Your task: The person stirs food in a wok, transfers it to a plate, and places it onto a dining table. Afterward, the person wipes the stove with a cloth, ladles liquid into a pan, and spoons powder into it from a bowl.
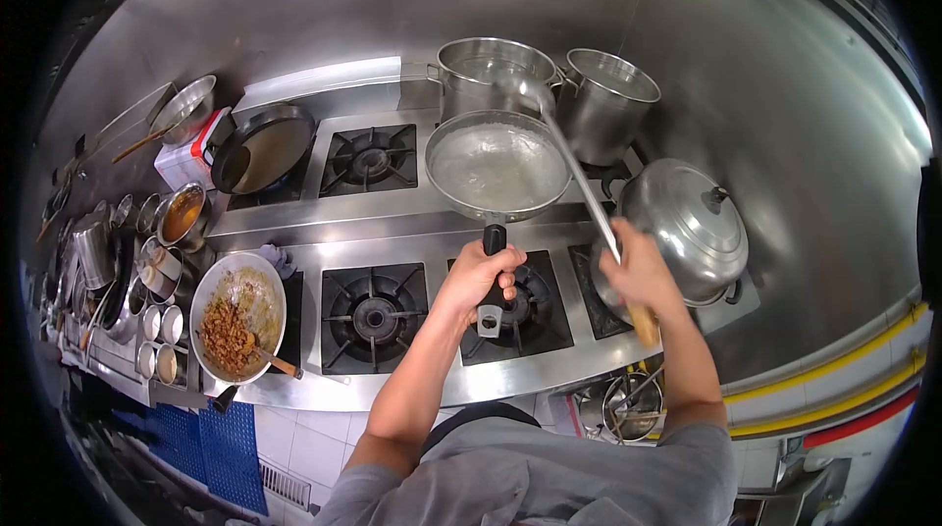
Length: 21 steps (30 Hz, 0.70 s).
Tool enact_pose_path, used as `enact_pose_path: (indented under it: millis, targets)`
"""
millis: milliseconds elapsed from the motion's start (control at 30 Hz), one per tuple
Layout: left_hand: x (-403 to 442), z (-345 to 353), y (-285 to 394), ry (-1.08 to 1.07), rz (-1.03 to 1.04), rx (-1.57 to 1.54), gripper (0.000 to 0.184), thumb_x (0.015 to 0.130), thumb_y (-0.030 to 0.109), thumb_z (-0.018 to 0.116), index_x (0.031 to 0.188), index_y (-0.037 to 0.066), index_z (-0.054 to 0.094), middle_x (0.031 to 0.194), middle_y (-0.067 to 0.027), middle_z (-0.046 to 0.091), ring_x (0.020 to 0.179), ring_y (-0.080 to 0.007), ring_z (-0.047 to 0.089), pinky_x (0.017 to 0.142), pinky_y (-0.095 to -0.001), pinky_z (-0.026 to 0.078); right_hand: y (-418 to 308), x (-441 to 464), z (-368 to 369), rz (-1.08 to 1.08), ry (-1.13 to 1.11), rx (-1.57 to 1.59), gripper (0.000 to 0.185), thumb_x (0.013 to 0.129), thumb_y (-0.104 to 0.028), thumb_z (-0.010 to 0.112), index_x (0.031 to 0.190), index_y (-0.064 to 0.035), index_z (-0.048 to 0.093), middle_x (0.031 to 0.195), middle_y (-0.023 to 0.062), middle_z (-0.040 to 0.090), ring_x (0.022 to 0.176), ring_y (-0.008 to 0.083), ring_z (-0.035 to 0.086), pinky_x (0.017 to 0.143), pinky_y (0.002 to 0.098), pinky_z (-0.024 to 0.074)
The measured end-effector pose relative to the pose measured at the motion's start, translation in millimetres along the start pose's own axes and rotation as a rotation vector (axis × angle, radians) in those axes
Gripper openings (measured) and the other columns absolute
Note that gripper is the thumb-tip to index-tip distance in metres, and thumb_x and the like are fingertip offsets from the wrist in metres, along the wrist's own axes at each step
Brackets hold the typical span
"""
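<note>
My left hand (484,276) is closed around the black handle of a frying pan (461,203), held raised over the front burners. Clear, shiny liquid seems to cover the pan's bottom. In my right hand (640,269), slightly blurred, is a long metal ladle (579,163) with a wooden handle end. Its blurred head is beyond the pan, by the near rim of a large steel stockpot (461,94) with liquid inside. A second tall pot (601,126) stands right of it. Near my right forearm sits a big lidded aluminium pot (677,222).
A white pan (280,305) holding browned minced food and a wooden-handled utensil sits front left. Behind it are a dark pan (299,143), an orange-filled bowl (201,217) and several small containers (159,325). Bare burners (375,317) lie left of my arms.
</note>
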State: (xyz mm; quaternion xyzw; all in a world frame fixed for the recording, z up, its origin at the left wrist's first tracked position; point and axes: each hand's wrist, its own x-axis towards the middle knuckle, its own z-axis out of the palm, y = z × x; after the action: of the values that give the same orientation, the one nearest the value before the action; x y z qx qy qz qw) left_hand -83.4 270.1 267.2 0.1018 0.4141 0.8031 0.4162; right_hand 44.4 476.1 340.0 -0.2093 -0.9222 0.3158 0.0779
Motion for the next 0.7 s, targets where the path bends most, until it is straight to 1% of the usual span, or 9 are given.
enact_pose_path:
  millis: [100, 167, 300, 367, 400, 433, 500, 667, 700]
  targets:
    - [6, 1, 0, 0.005, 0.009, 0.039, 0.014, 0.086, 0.006, 0.067, 0.083, 0.005, 0.054, 0.058, 0.0004, 0.048, 0.046, -0.0086, 0.046, 0.046, -0.0251, 0.041, -12, 94, -15, -0.106, 0.037, -0.037, 0.038, 0.083, -0.012, 0.061, 0.114, 0.0099, 0.056, 0.066, 0.0205, 0.065, 0.047, 0.0281, 0.066, 0.045, 0.0388, 0.0533]
    - [10, -1, 2, 0.001, -0.002, 0.051, 0.017, 0.087, 0.008, 0.068, 0.083, 0.007, 0.052, 0.058, 0.0007, 0.049, 0.046, -0.0085, 0.046, 0.046, -0.0251, 0.041, -19, 177, -20, -0.114, 0.016, -0.063, 0.027, 0.082, -0.015, 0.061, 0.093, 0.0090, 0.062, 0.069, 0.0208, 0.066, 0.049, 0.0294, 0.066, 0.048, 0.0409, 0.0539]
    - [21, -6, 1, -0.017, -0.005, 0.098, 0.016, 0.086, 0.008, 0.068, 0.092, 0.004, 0.054, 0.062, 0.0001, 0.050, 0.049, -0.0088, 0.048, 0.046, -0.0258, 0.042, -41, 319, -7, 0.035, -0.075, -0.106, 0.024, 0.078, -0.012, 0.060, 0.086, 0.0097, 0.062, 0.071, 0.0168, 0.066, 0.056, 0.0261, 0.066, 0.050, 0.0372, 0.0535]
    - [26, -8, -1, -0.023, 0.005, 0.155, 0.016, 0.086, 0.008, 0.069, 0.091, 0.004, 0.054, 0.062, -0.0009, 0.050, 0.049, -0.0091, 0.048, 0.047, -0.0261, 0.043, -41, 376, 5, 0.142, -0.276, 0.440, 0.013, 0.078, -0.011, 0.060, 0.080, 0.0017, 0.062, 0.069, 0.0130, 0.063, 0.057, 0.0216, 0.062, 0.051, 0.0346, 0.0538]
    - [29, -9, -2, -0.025, -0.002, 0.137, 0.017, 0.087, 0.008, 0.070, 0.090, 0.004, 0.054, 0.062, -0.0007, 0.050, 0.049, -0.0090, 0.048, 0.047, -0.0262, 0.043, -40, 397, 10, 0.211, -0.363, 0.717, 0.012, 0.079, -0.009, 0.060, 0.078, 0.0000, 0.053, 0.070, 0.0100, 0.056, 0.055, 0.0189, 0.058, 0.050, 0.0311, 0.0563]
    - [32, -8, -2, -0.010, 0.003, 0.114, 0.017, 0.087, 0.008, 0.070, 0.088, 0.005, 0.053, 0.062, -0.0004, 0.049, 0.050, -0.0089, 0.048, 0.047, -0.0262, 0.043, -35, 416, 15, 0.193, -0.367, 0.712, 0.012, 0.079, -0.009, 0.060, 0.078, 0.0000, 0.053, 0.070, 0.0100, 0.056, 0.055, 0.0189, 0.058, 0.050, 0.0311, 0.0563]
    - [38, -7, -1, -0.012, 0.010, 0.085, 0.017, 0.087, 0.008, 0.069, 0.088, 0.006, 0.052, 0.063, 0.0004, 0.048, 0.050, -0.0087, 0.048, 0.047, -0.0260, 0.043, -27, 439, 20, 0.491, -0.803, 1.843, 0.017, 0.081, -0.008, 0.059, 0.079, 0.0018, 0.044, 0.073, 0.0091, 0.049, 0.056, 0.0176, 0.057, 0.050, 0.0274, 0.0595]
    - [49, -10, -1, -0.016, 0.001, 0.083, 0.018, 0.087, 0.008, 0.069, 0.086, 0.007, 0.052, 0.062, 0.0008, 0.049, 0.050, -0.0083, 0.049, 0.047, -0.0255, 0.043, -54, 400, -2, 0.577, -0.714, 2.142, 0.024, 0.084, -0.008, 0.061, 0.080, 0.0044, 0.040, 0.076, 0.0091, 0.047, 0.057, 0.0155, 0.056, 0.050, 0.0242, 0.0615]
    - [50, -8, 0, -0.013, 0.003, 0.087, 0.019, 0.087, 0.007, 0.069, 0.082, 0.008, 0.051, 0.062, 0.0011, 0.049, 0.050, -0.0077, 0.049, 0.047, -0.0249, 0.043, -56, 392, -6, 0.507, -0.706, 2.152, 0.032, 0.083, -0.006, 0.060, 0.096, 0.0085, 0.034, 0.076, 0.0084, 0.046, 0.055, 0.0154, 0.057, 0.049, 0.0244, 0.0609]
